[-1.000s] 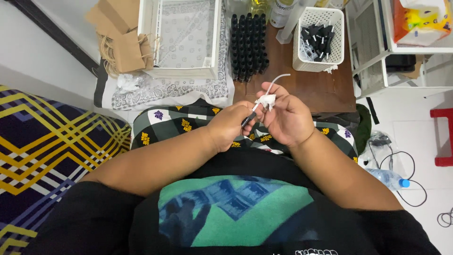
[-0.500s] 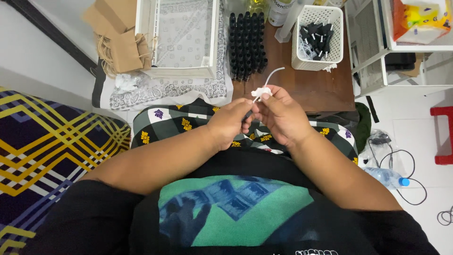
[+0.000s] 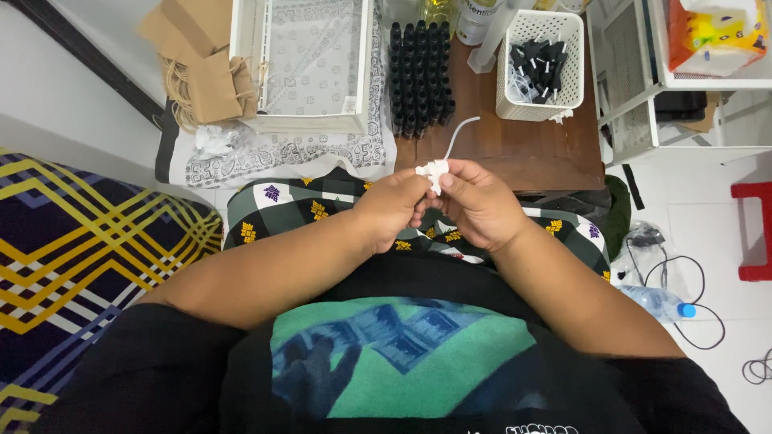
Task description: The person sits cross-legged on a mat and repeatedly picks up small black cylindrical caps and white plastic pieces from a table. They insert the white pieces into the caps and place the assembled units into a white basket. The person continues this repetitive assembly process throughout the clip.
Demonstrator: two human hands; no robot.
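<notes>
Both hands have drawn slightly closer together since the earlier frames, and the small white pump piece now sits pinched between them. One such piece is held, its thin white tube curving up over the brown worktop. Left hand and right hand each close their fingertips on it, above the lap. One white basket stands beyond.

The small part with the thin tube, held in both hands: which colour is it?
White, both the small part and its thin tube; the head view shows it.
</notes>
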